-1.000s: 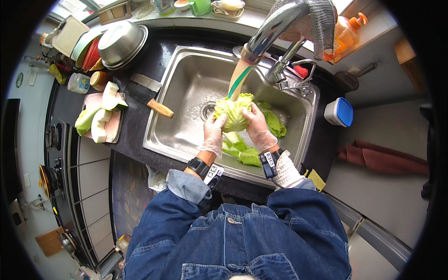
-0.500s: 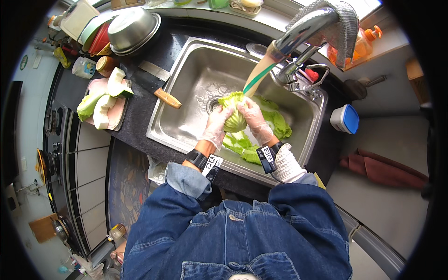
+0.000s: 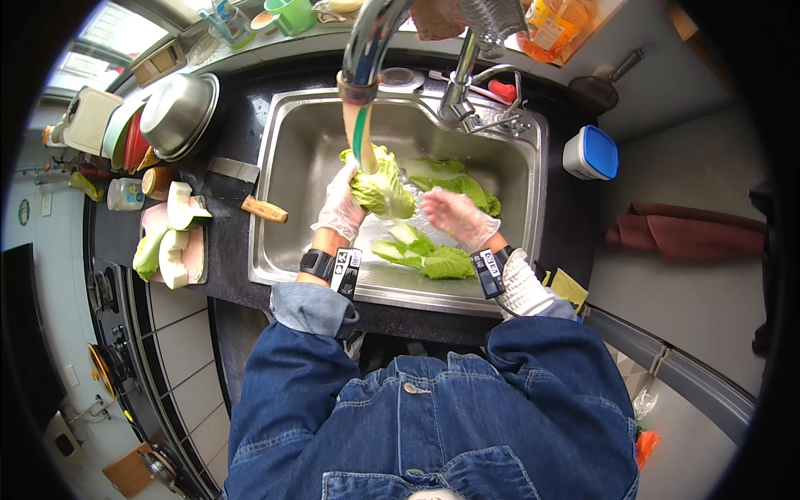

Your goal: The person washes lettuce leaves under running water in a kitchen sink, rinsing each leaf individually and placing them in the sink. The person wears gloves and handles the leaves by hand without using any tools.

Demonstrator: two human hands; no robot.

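Observation:
My left hand [image 3: 340,208], in a thin clear glove, holds a pale green cabbage leaf [image 3: 382,187] under the faucet spout [image 3: 364,50] over the steel sink [image 3: 279,150]. My right hand [image 3: 457,217], also gloved, hovers just right of the leaf with fingers spread and nothing in it. More green leaves [image 3: 425,254] lie on the sink bottom, and others [image 3: 454,179] rest toward the back right. Both wrists wear black bands with tags.
A cleaver with a wooden handle [image 3: 246,193] lies left of the sink. Cut cabbage pieces [image 3: 171,237] sit on a pink board. Steel bowls [image 3: 175,112] are stacked at back left. A blue-lidded container [image 3: 590,152] stands right of the sink, near an orange bottle [image 3: 557,29].
My right hand has come off the leaf and moved to the right, fingers spread. My left hand still holds the leaf under the spout. The view shifted, so the sink sits more central.

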